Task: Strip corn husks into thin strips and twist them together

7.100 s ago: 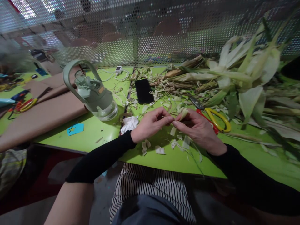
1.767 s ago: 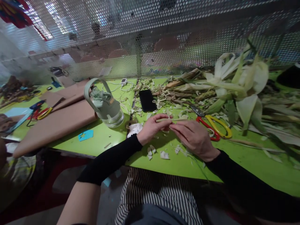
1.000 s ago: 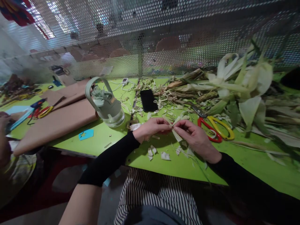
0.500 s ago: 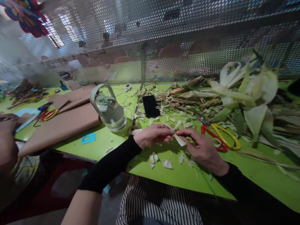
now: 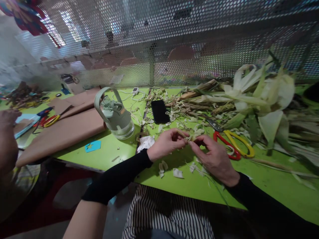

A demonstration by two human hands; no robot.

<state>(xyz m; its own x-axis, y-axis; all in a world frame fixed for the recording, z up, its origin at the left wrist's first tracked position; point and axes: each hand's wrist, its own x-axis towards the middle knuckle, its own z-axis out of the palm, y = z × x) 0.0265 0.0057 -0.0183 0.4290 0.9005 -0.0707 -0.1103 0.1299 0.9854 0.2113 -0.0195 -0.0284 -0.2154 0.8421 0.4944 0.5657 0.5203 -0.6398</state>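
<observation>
Near the table's front edge, my left hand (image 5: 168,143) pinches a thin pale husk strip (image 5: 183,133). My right hand (image 5: 215,157) has its thumb and fingers closed on the same husk piece, just right of the left fingertips. Fingers partly hide the husk. Small husk scraps (image 5: 177,173) lie below the hands. Scissors (image 5: 233,142) with one red and one yellow handle rest right of my right hand. A black phone (image 5: 160,112) lies behind my hands.
A large husk pile (image 5: 259,96) fills the right back. On the left stand a green bottle (image 5: 116,116) and brown paper (image 5: 67,132), with a blue card (image 5: 92,146) in front. White tissue (image 5: 145,143) touches my left wrist area. Another person's hand (image 5: 8,132) is far left.
My fingers have shifted on the husk; the pale strip that pointed down between them no longer shows there. More of the white tissue is visible. The view has shifted slightly.
</observation>
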